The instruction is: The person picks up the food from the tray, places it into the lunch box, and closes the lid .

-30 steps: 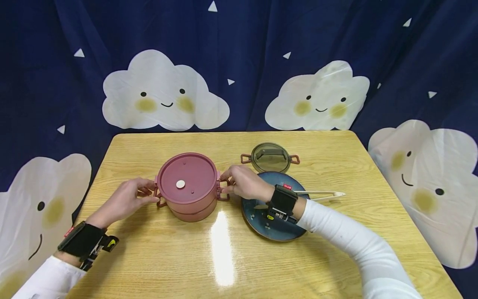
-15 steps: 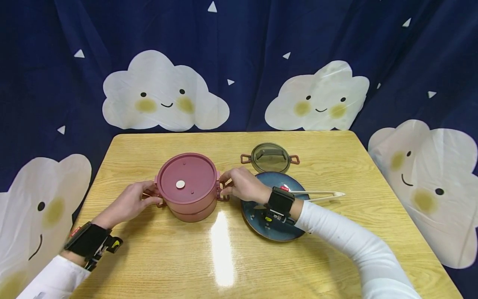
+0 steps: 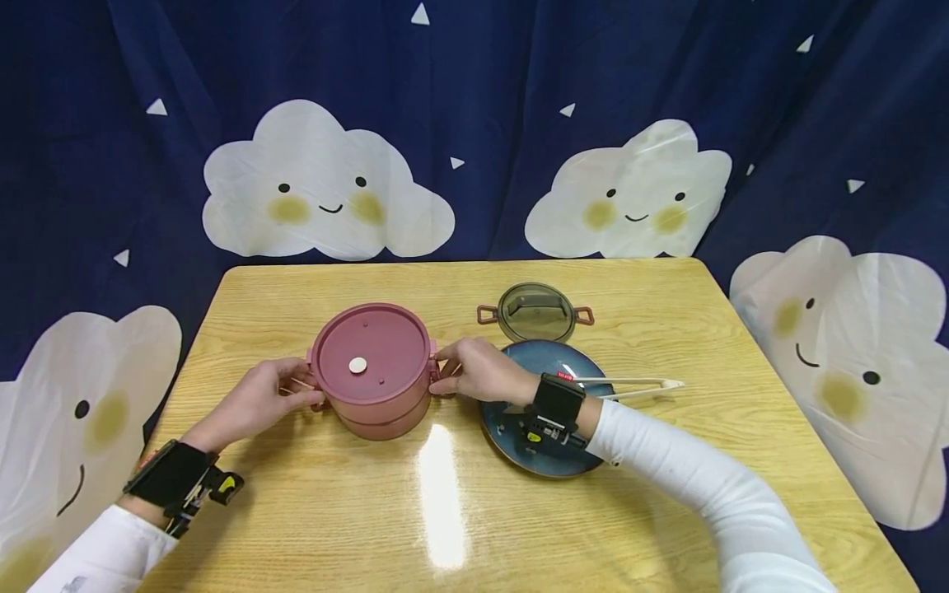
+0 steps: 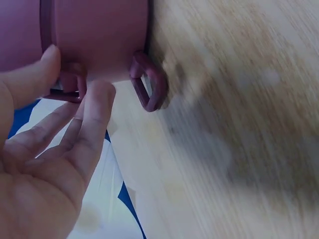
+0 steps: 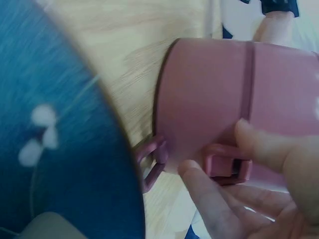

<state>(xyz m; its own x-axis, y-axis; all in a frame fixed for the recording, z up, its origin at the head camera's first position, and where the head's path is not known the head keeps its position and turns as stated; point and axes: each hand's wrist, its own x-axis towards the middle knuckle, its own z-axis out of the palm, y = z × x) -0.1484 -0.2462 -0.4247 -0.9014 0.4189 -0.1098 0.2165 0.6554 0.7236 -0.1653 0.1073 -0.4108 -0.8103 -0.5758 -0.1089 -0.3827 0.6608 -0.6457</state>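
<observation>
A mauve-pink two-tier pot stands upright on the table, one tier stacked on the other, with a white round spot inside its flat top. At its left side, my left hand has thumb and fingers around the upper loop handle. A lower handle sits free of the fingers. My right hand holds the opposite upper handle, thumb against the pot wall and fingers beneath. The lower right handle is untouched.
A dark blue plate with white flower marks lies right of the pot, under my right wrist. Cream tongs rest across its right rim. Behind it lies a smoked-glass lid with two red-brown loop handles. A navy cloud-print curtain hangs behind.
My left hand has moved slightly right and closed in on the handle. The right hand has shifted slightly down, its fingers closer around its handle. The pot stays in place.
</observation>
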